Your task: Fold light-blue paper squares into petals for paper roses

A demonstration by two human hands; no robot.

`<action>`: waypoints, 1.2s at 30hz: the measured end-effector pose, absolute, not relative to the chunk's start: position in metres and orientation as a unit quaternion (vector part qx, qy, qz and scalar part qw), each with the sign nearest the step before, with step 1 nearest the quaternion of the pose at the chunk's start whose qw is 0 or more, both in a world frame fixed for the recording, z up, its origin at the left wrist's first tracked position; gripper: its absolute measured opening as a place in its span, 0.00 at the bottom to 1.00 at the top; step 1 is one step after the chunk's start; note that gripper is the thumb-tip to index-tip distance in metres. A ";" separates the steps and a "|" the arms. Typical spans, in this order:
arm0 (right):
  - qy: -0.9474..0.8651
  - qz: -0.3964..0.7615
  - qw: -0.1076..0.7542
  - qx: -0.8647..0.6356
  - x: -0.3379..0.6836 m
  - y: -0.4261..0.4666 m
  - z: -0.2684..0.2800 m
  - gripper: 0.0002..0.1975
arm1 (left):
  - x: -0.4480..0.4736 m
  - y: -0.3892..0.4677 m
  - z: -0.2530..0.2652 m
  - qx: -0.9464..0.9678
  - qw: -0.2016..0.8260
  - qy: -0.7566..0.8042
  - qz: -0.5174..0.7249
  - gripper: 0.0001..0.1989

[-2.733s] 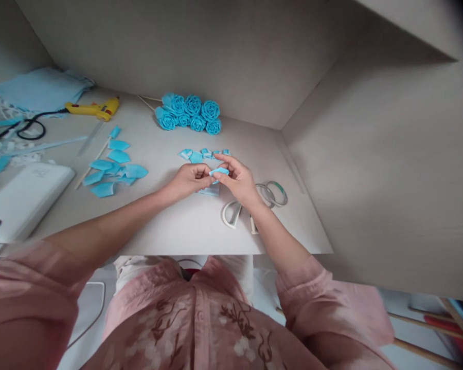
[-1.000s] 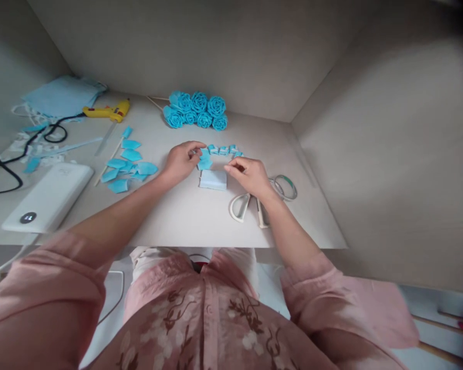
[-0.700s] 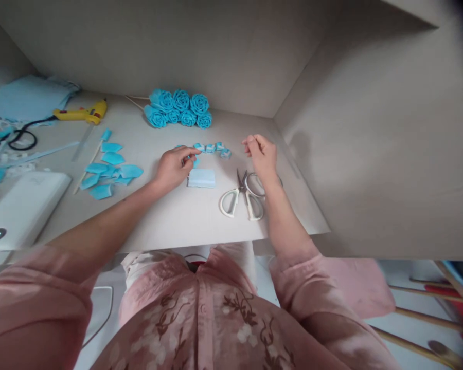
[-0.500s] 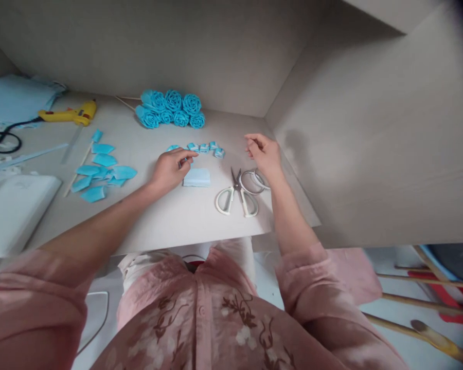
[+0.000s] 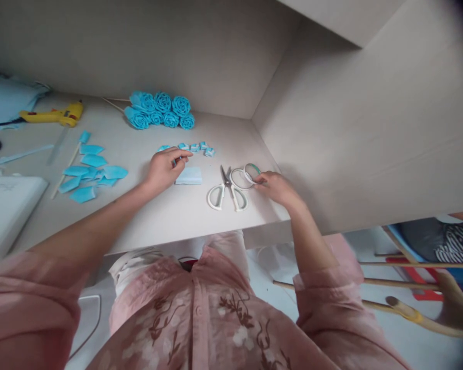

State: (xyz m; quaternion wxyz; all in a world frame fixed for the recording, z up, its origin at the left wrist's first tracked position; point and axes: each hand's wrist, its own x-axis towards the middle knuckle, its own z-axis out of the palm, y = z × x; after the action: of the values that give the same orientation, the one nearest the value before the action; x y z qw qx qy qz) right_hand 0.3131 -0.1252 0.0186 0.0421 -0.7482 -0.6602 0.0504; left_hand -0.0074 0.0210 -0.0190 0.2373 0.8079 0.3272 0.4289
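Note:
My right hand [image 5: 275, 188] pinches the edge of a narrow tape roll [image 5: 259, 168], which is tilted up and partly overlaps a second ring-shaped roll [image 5: 232, 181]. White-handled scissors [image 5: 227, 186] lie just left of the rolls, blades slightly apart and pointing away from me. My left hand [image 5: 165, 168] is closed, thumb against curled fingers; whatever it may hold is too small to make out. Beside its fingertips lies a pale blue paper piece [image 5: 189, 176]. Several small rolled blue paper strips [image 5: 194, 147] rest just beyond that hand.
Blue paper roses [image 5: 162, 103] lie by the back wall. Cut blue petals [image 5: 94, 160] and a thin stick [image 5: 65, 172] are at left, near a yellow glue gun [image 5: 70, 114] and a white box [image 5: 13, 210]. A side wall [image 5: 343, 113] bounds the right.
My right hand has come down toward me and taken hold of a tape roll, lifting its edge. My left hand stays almost in place. The whole view has shifted slightly.

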 end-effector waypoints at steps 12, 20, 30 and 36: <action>-0.808 0.011 0.098 -0.581 0.230 -0.115 0.070 0.08 | -0.005 -0.019 0.008 0.895 0.242 0.143 0.347 0.26; -0.784 -0.082 0.203 -0.581 0.207 -0.110 0.080 0.15 | 0.000 -0.005 0.000 0.821 0.374 0.184 0.391 0.13; -0.682 -0.037 -0.143 -0.716 0.200 -0.135 0.030 0.38 | -0.001 0.001 0.004 0.633 0.570 0.262 0.454 0.15; -0.655 -0.025 -0.111 -0.747 0.190 -0.128 0.027 0.45 | -0.002 0.002 0.003 0.616 0.586 0.269 0.453 0.15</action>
State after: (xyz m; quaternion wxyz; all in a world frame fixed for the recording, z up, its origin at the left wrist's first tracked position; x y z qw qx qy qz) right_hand 0.1896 -0.1276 0.0266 -0.1114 -0.7467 -0.6552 -0.0250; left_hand -0.0017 0.0017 0.0027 0.5856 0.6162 0.2685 0.4532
